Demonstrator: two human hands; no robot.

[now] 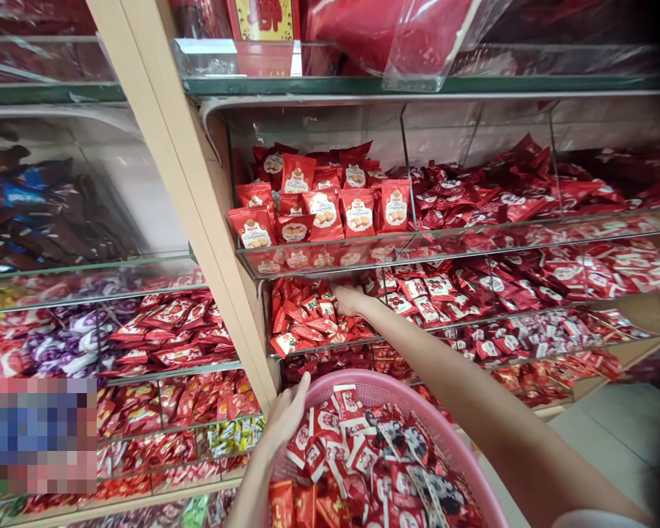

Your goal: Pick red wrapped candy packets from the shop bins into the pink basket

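A pink plastic basket (445, 418) is in front of me, holding red-and-white wrapped candies (335, 433), orange-red packets (302, 506) and some dark-and-white ones. My left hand (289, 414) grips the basket at its left rim, thumb pointing up and the other fingers mostly out of sight. My right hand (350, 301) reaches over the basket into a shelf compartment of small red candies (308, 315) with black characters on white labels. Its fingertips are hidden at the candies, so I cannot see whether it holds any.
Above the right hand, red cookie packets (322, 209) stand behind a clear shelf front (324, 257). Glass dividers separate more red sweets to the right. A wooden post (198, 191) rises at left, beside shelves with purple-and-white candies (66, 341). Floor tiles (610, 425) show at lower right.
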